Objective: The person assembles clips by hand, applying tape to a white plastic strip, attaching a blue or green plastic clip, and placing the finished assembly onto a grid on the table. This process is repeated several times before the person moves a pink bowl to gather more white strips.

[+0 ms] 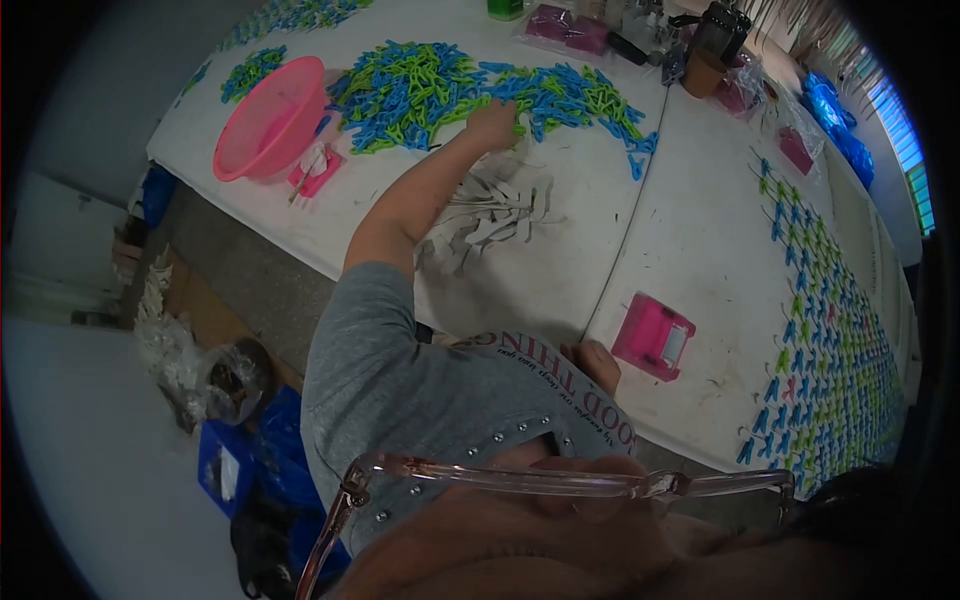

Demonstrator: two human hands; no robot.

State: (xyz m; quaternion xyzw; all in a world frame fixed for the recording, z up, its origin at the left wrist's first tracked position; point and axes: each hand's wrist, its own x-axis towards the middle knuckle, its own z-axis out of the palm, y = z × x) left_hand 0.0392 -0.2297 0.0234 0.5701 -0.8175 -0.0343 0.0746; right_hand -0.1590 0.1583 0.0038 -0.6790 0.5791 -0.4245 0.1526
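Clips in blue and green [410, 90] lie heaped across the upper middle of the frame on a white table [720, 230], and I have my left hand [490, 128] stretched out to them from the left of the frame. Its fingers bend down at the lower edge of the heap; they block my view, so I cannot tell whether they grasp a clip or only touch. The loose spread probably leaves single clips easy to pick out by fingertip.

My right hand [597, 366] is at the table edge, low and right of centre, near a pink tray [655, 336]. Most of it is hidden, so I cannot tell whether it is clenched, released or holding something; it may be there to steady the body during the long reach.

The heap spreads to both sides of my left hand and beyond it. Pale curled strips [500, 215] lie just below, towards the body. A pink bowl [270, 120] is at upper left, beside the heap. More clips stand in slanting rows at far right, perhaps spaced apart to keep them from tangling.
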